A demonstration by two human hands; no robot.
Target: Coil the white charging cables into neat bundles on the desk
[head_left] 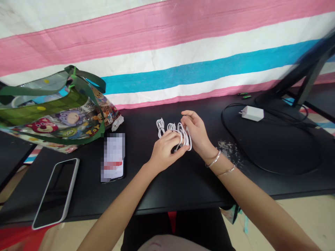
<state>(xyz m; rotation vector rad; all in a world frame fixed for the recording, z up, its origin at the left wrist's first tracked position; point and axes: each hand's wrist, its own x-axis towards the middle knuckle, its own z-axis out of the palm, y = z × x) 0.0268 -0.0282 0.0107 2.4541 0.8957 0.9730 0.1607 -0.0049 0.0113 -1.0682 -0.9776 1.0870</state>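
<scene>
My left hand (167,148) is closed around a coiled white cable (186,137), with the loops standing out between thumb and fingers. Close on its right side, my right hand (195,132) has its fingers curled in at the edge of the same coil, apparently gripping part of the cable; its fingertips are partly hidden. Just beyond my left hand, a bundled white cable (160,127) lies on the black table (167,191). Another small white cable bundle (171,127) sits between it and the held coil, partly covered by my fingers.
At left stand a clear cartoon-print bag (65,122) with green straps, a lit phone (113,157) and a dark-screened phone (56,193). On the right lie a white charger plug (252,113), a looped black cord (237,139) and pale crumbs (229,151). A striped sheet (183,52) hangs behind.
</scene>
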